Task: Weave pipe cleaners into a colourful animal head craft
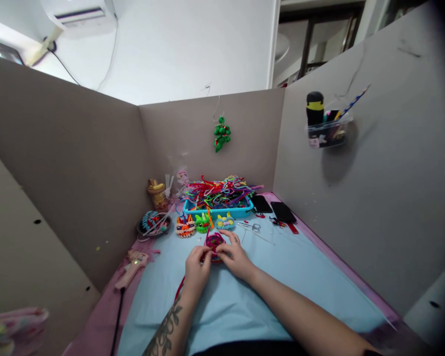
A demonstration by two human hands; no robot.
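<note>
Between my two hands is a small round piece made of magenta, red and dark pipe cleaners. My left hand pinches its lower left side, and a red strand trails down beside that wrist. My right hand curves around the right side, thumb and fingers on the piece. Just behind it stand an orange and peach pipe-cleaner figure, a green one and a light blue and yellow one.
A blue tray piled with pipe cleaners stands at the back. Left are a dark bowl, a lidded cup and a pink glue gun with its cord. Scissors and a black phone lie right. Grey panels enclose the table.
</note>
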